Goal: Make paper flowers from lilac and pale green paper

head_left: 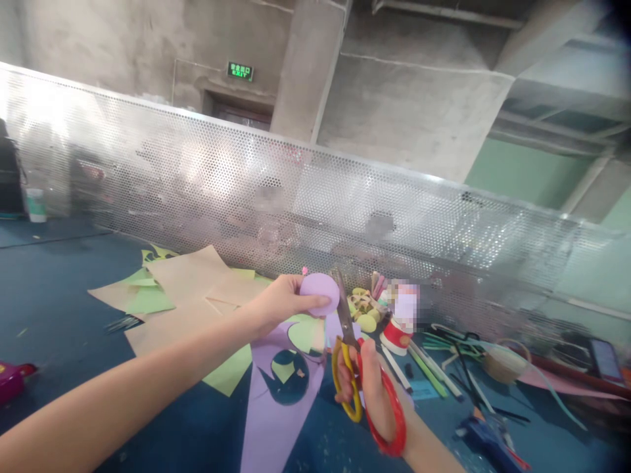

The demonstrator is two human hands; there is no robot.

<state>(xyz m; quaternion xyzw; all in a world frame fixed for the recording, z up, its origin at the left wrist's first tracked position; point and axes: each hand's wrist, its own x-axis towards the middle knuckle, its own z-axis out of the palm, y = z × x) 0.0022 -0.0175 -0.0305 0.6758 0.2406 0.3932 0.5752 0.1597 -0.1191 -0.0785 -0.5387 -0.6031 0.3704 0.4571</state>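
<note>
Clearly, both hands were busy. The left hand (pixel 279 299) pinched a lilac disc (pixel 319 285) from its left side, the thumb lying across the lower face and the fingers behind. The disc was held up off the blue table (pixel 187 430), toward the far edge, where a perforated panel (pixel 197 171) stood. The right hand (pixel 380 397) grasped scissors (pixel 348 327), thumb through the red loop, fingers in the yellow one. The blades pointed toward the table's far edge, alongside the disc's right rim; whether they touched it, I could not tell.

The disc looked like thin paper or card: very light, seemingly stiff enough to stay flat when gripped from one side, yet likely to crease under a hard squeeze. It probably was not slippery. A flat, gentle pinch on its left part seemed the best hold, keeping fingertips away from the blades. The scissors, rigid and surely heavier, were best held by their loops.

Below, a lilac sheet (pixel 271 430) with a round hole ran to the near edge. Beige paper (pixel 187 286) lay to the left, toward the far edge.
</note>
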